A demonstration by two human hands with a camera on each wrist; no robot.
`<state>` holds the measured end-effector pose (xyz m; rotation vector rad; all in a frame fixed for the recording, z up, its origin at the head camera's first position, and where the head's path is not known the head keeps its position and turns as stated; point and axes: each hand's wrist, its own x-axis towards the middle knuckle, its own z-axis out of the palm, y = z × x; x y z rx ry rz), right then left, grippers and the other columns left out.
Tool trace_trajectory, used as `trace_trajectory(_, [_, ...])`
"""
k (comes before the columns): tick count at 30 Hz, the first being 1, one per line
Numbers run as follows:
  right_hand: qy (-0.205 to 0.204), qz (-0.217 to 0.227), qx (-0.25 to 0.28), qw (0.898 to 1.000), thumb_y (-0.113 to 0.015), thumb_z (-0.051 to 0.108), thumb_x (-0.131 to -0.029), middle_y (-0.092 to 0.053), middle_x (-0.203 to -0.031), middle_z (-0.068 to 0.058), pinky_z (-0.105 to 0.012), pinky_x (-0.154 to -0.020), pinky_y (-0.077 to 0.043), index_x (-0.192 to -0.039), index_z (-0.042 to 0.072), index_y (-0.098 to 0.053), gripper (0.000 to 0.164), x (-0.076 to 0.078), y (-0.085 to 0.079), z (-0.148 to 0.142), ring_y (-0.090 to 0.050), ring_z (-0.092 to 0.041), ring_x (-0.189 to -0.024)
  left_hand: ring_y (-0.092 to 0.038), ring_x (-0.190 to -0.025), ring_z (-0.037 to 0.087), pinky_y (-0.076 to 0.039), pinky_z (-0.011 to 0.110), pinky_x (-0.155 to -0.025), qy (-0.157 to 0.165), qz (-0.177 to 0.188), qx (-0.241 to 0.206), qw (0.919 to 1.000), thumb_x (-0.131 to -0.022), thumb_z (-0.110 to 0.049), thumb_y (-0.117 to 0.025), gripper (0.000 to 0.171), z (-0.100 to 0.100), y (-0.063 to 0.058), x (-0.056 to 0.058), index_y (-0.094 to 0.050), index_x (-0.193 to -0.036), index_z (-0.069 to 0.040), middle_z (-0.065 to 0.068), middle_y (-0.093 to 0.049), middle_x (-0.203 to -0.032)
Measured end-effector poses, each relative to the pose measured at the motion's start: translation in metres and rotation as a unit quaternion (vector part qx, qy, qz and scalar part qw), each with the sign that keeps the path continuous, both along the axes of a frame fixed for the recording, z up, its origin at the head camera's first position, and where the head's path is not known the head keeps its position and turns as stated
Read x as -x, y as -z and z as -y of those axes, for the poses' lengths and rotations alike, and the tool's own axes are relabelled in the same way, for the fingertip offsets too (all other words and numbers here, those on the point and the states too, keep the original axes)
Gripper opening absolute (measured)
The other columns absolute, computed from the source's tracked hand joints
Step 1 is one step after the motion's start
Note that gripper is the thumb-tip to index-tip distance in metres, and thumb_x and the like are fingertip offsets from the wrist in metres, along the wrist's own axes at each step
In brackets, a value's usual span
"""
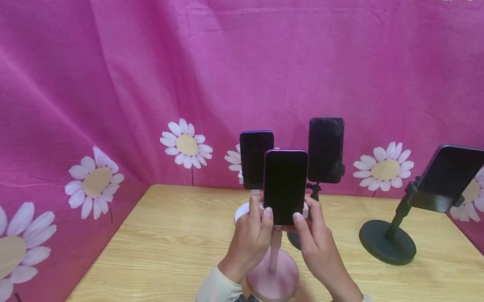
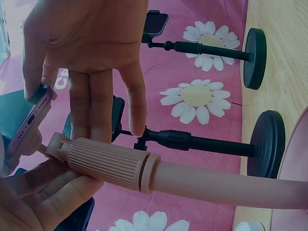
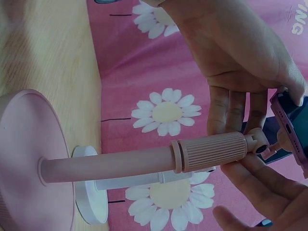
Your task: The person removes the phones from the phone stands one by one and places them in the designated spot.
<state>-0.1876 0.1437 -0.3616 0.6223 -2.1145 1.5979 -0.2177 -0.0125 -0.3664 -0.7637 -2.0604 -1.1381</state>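
Note:
A smartphone [image 1: 284, 187] with a dark screen and purple edge sits upright in the holder of a pink phone stand [image 1: 272, 279]. My left hand [image 1: 249, 241] grips the phone's lower left corner, thumb on the front and fingers behind. On the lower right corner, my right hand [image 1: 319, 247] holds it the same way. From below, the left wrist view shows the phone's bottom edge [image 2: 32, 118] and the stand's ribbed collar [image 2: 108, 163], with fingers of both hands around its top. The right wrist view shows the pink round base [image 3: 29, 159] on the table.
Behind stand a white stand [image 3: 91, 192] carrying a phone [image 1: 255, 157] and a black stand carrying another phone [image 1: 325, 148]. At the right is a black stand [image 1: 387, 242] with a tilted phone [image 1: 451, 177]. A pink flowered cloth [image 1: 240, 65] hangs behind the wooden table [image 1: 152, 257].

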Motion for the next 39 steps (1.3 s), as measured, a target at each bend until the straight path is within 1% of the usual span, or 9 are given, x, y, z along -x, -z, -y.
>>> trace_trajectory(3, [0.028, -0.003, -0.029, 0.999, -0.045, 0.016, -0.102, -0.059, -0.129, -0.005, -0.046, -0.092, -0.049, -0.139, 0.023, -0.038, 0.038, -0.001, -0.002, -0.001, -0.062, -0.02, -0.113, -0.063, -0.09, 0.014, -0.053, 0.029, -0.076, 0.003, 0.0, -0.008, 1.0, -0.101, -0.018, -0.041, 0.028, 0.0, 0.0, 0.0, -0.04, -0.127, -0.008, 0.001, -0.068, -0.09])
trace_trajectory(7, [0.094, -0.024, -0.052, 0.994, -0.055, 0.018, -0.098, -0.061, -0.126, -0.006, -0.055, -0.092, -0.047, -0.14, 0.025, -0.04, 0.045, -0.004, -0.01, 0.0, -0.061, -0.025, -0.113, -0.062, -0.089, 0.015, -0.053, 0.029, -0.076, 0.004, 0.003, -0.008, 1.0, -0.1, -0.018, -0.04, 0.029, 0.0, 0.0, 0.001, -0.039, -0.128, -0.008, 0.001, -0.066, -0.086])
trace_trajectory(11, [0.157, -0.076, -0.031, 0.984, -0.071, 0.017, -0.086, -0.058, -0.125, -0.009, -0.056, -0.092, -0.046, -0.147, 0.023, -0.034, 0.071, -0.005, -0.025, 0.011, -0.058, -0.026, -0.112, -0.06, -0.08, 0.014, -0.051, 0.027, -0.07, -0.011, 0.004, 0.0, 0.9999, -0.1, -0.018, -0.041, 0.027, 0.002, 0.001, 0.0, -0.04, -0.125, -0.007, -0.001, -0.059, -0.074])
trace_trajectory(14, [0.188, -0.128, -0.012, 0.974, -0.078, 0.014, -0.078, -0.056, -0.123, -0.011, -0.05, -0.089, -0.05, -0.15, 0.021, -0.028, 0.088, -0.005, -0.037, 0.024, -0.057, -0.026, -0.111, -0.059, -0.074, 0.013, -0.05, 0.027, -0.067, -0.017, 0.006, 0.005, 0.9998, -0.101, -0.019, -0.041, 0.025, 0.003, 0.002, 0.001, -0.04, -0.123, -0.008, -0.003, -0.054, -0.069])
trace_trajectory(18, [0.195, -0.184, 0.011, 0.963, -0.082, 0.012, -0.072, -0.053, -0.128, -0.013, -0.044, -0.086, -0.052, -0.152, 0.016, -0.024, 0.1, -0.004, -0.045, 0.041, -0.055, -0.026, -0.11, -0.058, -0.066, 0.01, -0.051, 0.022, -0.062, -0.005, 0.009, 0.008, 0.9999, -0.101, -0.023, -0.045, 0.023, 0.004, 0.004, 0.001, -0.04, -0.119, -0.009, -0.004, -0.053, -0.066])
trace_trajectory(23, [0.21, -0.228, 0.019, 0.95, -0.083, 0.016, -0.07, -0.044, -0.142, -0.014, -0.054, -0.097, -0.043, -0.151, 0.01, -0.025, 0.1, 0.002, -0.047, 0.052, -0.047, -0.029, -0.123, -0.048, -0.053, 0.006, -0.045, 0.015, -0.054, -0.005, -0.001, 0.011, 0.9999, -0.099, -0.021, -0.051, 0.02, 0.004, 0.006, 0.0, -0.04, -0.112, -0.009, -0.004, -0.045, -0.06])
trace_trajectory(27, [0.232, -0.226, 0.009, 0.946, -0.082, 0.019, -0.071, -0.046, -0.139, -0.015, -0.055, -0.091, -0.047, -0.151, 0.011, -0.025, 0.099, 0.006, -0.044, 0.053, -0.048, -0.029, -0.12, -0.047, -0.054, 0.005, -0.045, 0.015, -0.053, -0.003, 0.008, 0.01, 0.9999, -0.1, -0.02, -0.05, 0.019, 0.002, 0.005, -0.001, -0.04, -0.112, -0.009, -0.004, -0.044, -0.06])
trace_trajectory(34, [0.255, -0.232, 0.005, 0.939, -0.083, 0.025, -0.071, -0.048, -0.135, -0.017, -0.048, -0.08, -0.052, -0.151, 0.01, -0.026, 0.099, 0.012, -0.038, 0.054, -0.05, -0.029, -0.111, -0.048, -0.058, 0.008, -0.046, 0.019, -0.058, 0.005, 0.009, 0.031, 0.9995, -0.101, -0.017, -0.048, 0.015, 0.006, -0.001, -0.001, -0.041, -0.109, -0.007, -0.003, -0.045, -0.062])
trace_trajectory(39, [0.258, -0.23, 0.003, 0.938, -0.084, 0.025, -0.071, -0.049, -0.134, -0.017, -0.046, -0.083, -0.052, -0.151, 0.01, -0.026, 0.1, 0.013, -0.037, 0.053, -0.05, -0.027, -0.112, -0.062, -0.075, 0.01, -0.053, 0.018, -0.068, 0.034, 0.031, 0.004, 0.9989, -0.093, -0.012, -0.061, 0.022, 0.019, -0.011, -0.002, -0.05, -0.112, -0.008, 0.001, -0.061, -0.081])
